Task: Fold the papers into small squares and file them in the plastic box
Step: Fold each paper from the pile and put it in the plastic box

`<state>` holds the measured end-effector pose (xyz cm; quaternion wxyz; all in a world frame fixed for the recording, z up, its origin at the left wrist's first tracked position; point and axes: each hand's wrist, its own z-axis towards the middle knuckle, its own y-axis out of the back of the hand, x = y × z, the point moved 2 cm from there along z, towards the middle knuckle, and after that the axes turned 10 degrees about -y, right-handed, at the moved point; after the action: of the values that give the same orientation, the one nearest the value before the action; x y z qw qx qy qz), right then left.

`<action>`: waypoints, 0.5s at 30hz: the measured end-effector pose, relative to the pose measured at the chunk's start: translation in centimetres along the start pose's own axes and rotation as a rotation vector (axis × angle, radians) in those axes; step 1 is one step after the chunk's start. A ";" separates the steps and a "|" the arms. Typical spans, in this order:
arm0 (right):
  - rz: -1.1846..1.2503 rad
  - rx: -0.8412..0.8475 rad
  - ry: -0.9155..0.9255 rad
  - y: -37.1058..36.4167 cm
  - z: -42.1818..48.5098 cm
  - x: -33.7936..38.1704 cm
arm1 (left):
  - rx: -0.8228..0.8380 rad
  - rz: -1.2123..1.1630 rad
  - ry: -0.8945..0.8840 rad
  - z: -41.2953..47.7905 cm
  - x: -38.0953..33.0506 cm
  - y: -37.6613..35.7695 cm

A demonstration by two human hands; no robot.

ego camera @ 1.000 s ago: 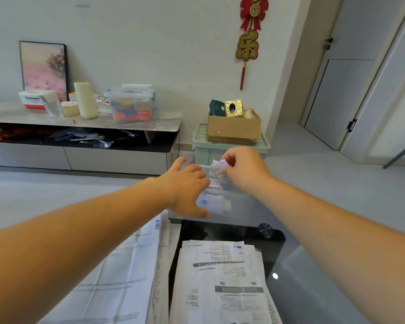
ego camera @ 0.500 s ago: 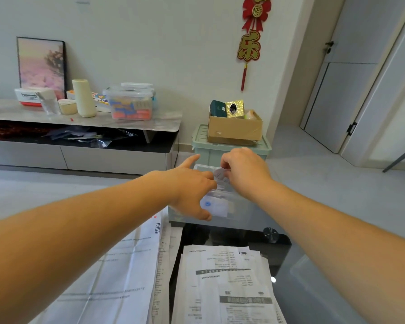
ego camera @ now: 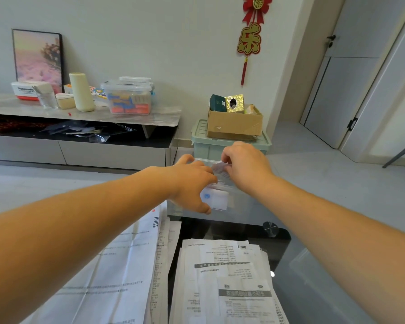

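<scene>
Folded paper [ego camera: 220, 170], one piece, small and printed: we hold it pinched in the curled fingers of our right hand [ego camera: 246, 167], directly over the open top of the plastic box [ego camera: 243, 206], with its lower edge at about rim height. Our left hand [ego camera: 192, 183] grips the box at its left end, thumb raised toward the far rim and fingers wrapped down the near wall. Through the clear wall we see filed squares [ego camera: 216, 199] standing inside, the nearest white with a blue mark. The box sits at the far edge of the dark glass table [ego camera: 313, 277]. Nearer to us on that table lie the unfolded papers: one printed stack [ego camera: 225, 277] in the middle, and a large creased sheet [ego camera: 117, 265] with a barcode to its left, partly under our left forearm. Beyond the table, on the floor against the wall, stands a pale green bin [ego camera: 201, 148] with a cardboard carton [ego camera: 234, 125] on its lid. A low console [ego camera: 80, 118] to the left carries a lidded container [ego camera: 129, 99] and a framed picture [ego camera: 36, 57]. A red ornament [ego camera: 249, 38] hangs on the wall.
</scene>
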<state>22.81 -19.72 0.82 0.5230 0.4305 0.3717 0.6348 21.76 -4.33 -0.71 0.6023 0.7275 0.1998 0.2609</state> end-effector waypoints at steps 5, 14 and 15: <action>-0.138 0.049 0.048 0.1 0.6 0.9 | -0.048 0.002 -0.006 -0.3 -0.1 -0.3; 0.035 0.171 0.044 -0.2 0.8 0.8 | -0.199 0.093 0.025 -0.8 -0.5 -0.9; 0.101 0.182 0.024 -0.3 0.8 0.6 | -0.229 0.095 0.026 -0.9 -0.5 -1.1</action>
<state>23.58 -19.11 0.92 0.4445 0.4867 0.4120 0.6291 20.88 -3.74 -1.70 0.6657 0.6593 0.1420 0.3195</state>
